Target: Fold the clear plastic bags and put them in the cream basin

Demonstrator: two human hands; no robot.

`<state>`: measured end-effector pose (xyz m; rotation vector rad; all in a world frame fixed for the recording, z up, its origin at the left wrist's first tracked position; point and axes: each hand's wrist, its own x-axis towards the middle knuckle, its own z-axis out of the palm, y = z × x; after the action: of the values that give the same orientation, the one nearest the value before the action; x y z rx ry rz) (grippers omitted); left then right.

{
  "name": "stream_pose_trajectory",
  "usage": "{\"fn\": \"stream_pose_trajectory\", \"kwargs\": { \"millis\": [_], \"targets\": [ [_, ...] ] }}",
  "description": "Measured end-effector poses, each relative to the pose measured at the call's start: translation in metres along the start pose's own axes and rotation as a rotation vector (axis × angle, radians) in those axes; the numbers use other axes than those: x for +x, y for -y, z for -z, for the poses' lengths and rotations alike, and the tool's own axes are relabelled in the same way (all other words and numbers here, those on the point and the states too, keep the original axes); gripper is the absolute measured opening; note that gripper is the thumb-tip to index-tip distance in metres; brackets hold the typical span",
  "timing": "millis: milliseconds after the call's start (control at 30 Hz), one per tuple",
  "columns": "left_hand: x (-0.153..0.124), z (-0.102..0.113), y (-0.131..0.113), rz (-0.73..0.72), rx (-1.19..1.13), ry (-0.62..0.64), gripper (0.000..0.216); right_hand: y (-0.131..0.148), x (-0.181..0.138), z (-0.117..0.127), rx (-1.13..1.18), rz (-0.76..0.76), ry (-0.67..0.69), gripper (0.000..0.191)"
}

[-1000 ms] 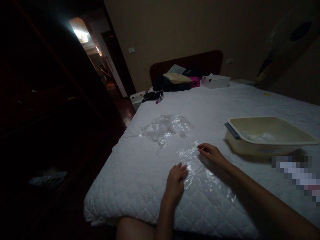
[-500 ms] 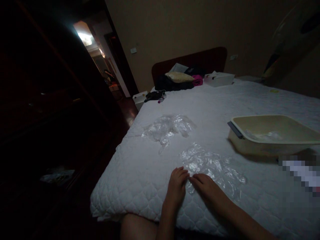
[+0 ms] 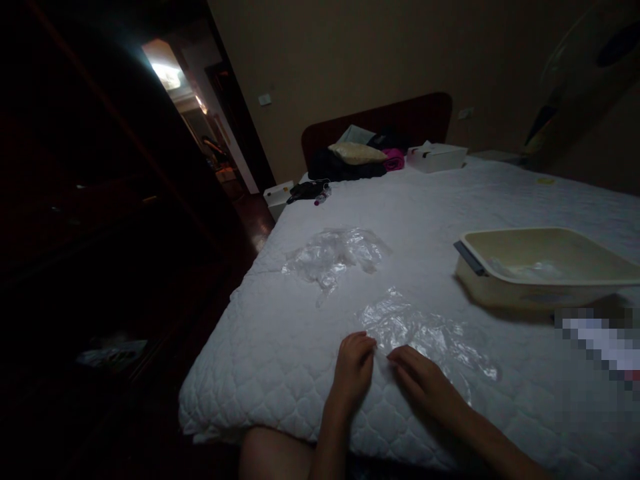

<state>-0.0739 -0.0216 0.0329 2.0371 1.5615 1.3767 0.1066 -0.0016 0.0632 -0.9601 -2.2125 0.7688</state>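
A clear plastic bag [image 3: 425,337] lies flat and crinkled on the white quilted mattress [image 3: 280,347], near its front edge. My left hand [image 3: 353,373] rests on the bag's near left corner with the fingers curled down and pinching the edge. My right hand [image 3: 425,383] lies beside it on the near edge, fingertips pressed together on the plastic. The two hands almost touch. A second heap of clear plastic bags [image 3: 335,253] lies further up the mattress, out of reach of both hands.
A cream plastic basin [image 3: 543,270] with some clear plastic inside stands at the right. At the headboard lie dark clothes, a pillow [image 3: 357,153] and a white box [image 3: 437,158]. The mattress drops off at left to a dark floor; an open doorway [image 3: 200,127] is lit behind.
My right hand has come from the bag's far edge down to its near edge, next to my left hand. The bag now lies spread further to the right.
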Motion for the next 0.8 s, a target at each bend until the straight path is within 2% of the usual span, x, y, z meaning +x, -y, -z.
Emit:
{"fn": "stream_pose_trajectory", "kwargs": {
  "millis": [167,300,400,567,667,733,800],
  "targets": [
    [0.004,-0.001,-0.005,0.065,0.017,-0.010,0.019,0.005,0.010,0.007,0.158,-0.187,-0.044,0.023],
    [0.008,-0.003,-0.006,0.052,0.083,-0.014,0.018,0.002,0.017,0.013,0.218,-0.281,-0.053,0.027],
    [0.007,-0.005,-0.009,-0.018,0.192,-0.020,0.022,-0.005,0.020,0.013,0.172,-0.321,-0.070,0.029],
    [-0.002,-0.013,-0.024,-0.215,0.457,-0.166,0.031,-0.016,0.025,0.011,0.131,-0.352,-0.102,0.033],
    [-0.006,-0.021,-0.031,-0.313,0.487,-0.055,0.022,-0.020,0.026,0.013,0.031,-0.365,-0.119,0.039],
    [-0.006,-0.024,-0.032,-0.300,0.489,0.040,0.014,-0.023,0.024,0.018,-0.046,-0.364,-0.158,0.042],
    [-0.004,-0.025,-0.031,-0.263,0.478,0.072,0.011,-0.025,0.019,0.027,-0.104,-0.347,-0.198,0.040]
  ]
}}
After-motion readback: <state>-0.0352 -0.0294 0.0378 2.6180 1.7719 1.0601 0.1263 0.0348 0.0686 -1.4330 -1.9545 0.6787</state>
